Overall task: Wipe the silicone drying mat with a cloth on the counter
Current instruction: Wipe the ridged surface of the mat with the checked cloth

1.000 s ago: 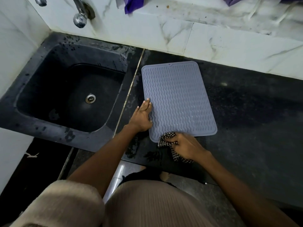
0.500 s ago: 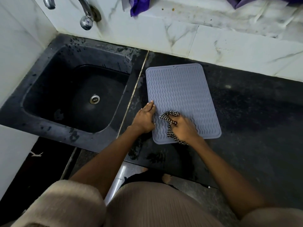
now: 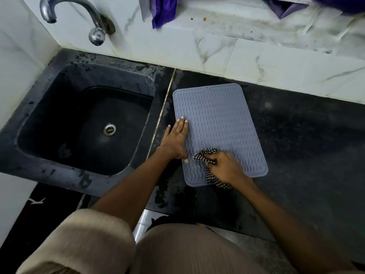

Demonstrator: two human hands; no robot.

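Note:
A grey silicone drying mat (image 3: 221,119) with wavy ridges lies flat on the black counter (image 3: 308,147), just right of the sink. My left hand (image 3: 175,139) lies flat with straight fingers on the mat's left edge. My right hand (image 3: 227,167) grips a bunched black-and-white checked cloth (image 3: 207,155) and holds it on the mat's near part. A tail of the cloth hangs out under my wrist, over the mat's front edge.
A black sink (image 3: 83,125) with a metal drain sits to the left, under a chrome tap (image 3: 92,26). White marble wall tiles rise behind. Purple fabric (image 3: 164,10) lies on the ledge above. The counter's front edge runs close to my body.
My right hand carried the cloth from the mat's near corner up onto the mat and then a little to the right. My left hand stretched flatter and further along the left edge.

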